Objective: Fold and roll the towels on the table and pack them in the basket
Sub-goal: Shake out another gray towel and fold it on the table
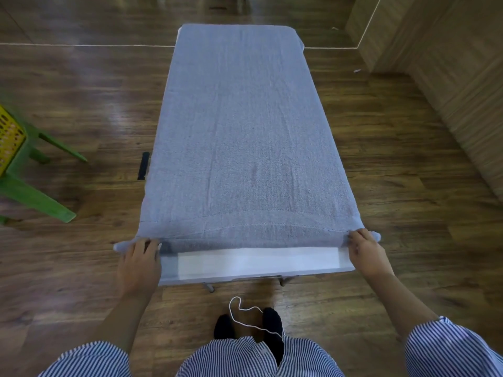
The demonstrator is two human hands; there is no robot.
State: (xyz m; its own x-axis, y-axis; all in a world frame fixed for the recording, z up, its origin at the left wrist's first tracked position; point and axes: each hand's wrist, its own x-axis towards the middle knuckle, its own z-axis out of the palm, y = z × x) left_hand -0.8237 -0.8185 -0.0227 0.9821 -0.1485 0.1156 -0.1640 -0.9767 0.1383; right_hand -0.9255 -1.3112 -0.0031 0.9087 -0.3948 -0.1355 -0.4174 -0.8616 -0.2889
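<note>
Towel [239,131] lies flat on the bench [258,263], covering nearly all of it, long axis running from bottom centre to top centre of frame, near hem bunched into a starting roll. Left hand [138,257] and right hand [366,251] each have fingers curled on a near corner. Risk: uneven feed between the hands skews the roll, and the overhanging side edges may drag it off square.

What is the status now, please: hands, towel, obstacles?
Left hand and right hand each grip a near corner of the grey towel. Towel spread flat over the table, not rolled. Nothing on it.
</note>
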